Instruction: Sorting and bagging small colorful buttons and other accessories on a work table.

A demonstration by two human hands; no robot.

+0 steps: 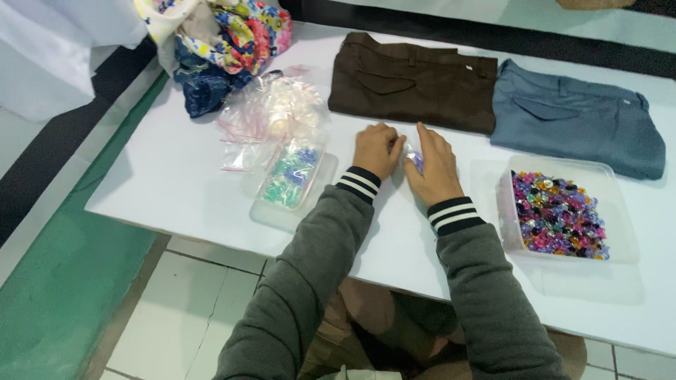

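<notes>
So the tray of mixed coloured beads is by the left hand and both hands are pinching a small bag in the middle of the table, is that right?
Not quite. The tray of mixed coloured beads sits by the right hand, not the left hand. The head view shows it at the right, below the blue trousers. The rest holds: both hands meet on a small bag mid-table.

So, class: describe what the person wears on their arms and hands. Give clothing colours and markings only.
Both arms are in grey sweatshirt sleeves. Each sleeve ends in a dark ribbed cuff with white stripes. The left hand and right hand are bare: no gloves, and no rings or watch visible.
</notes>
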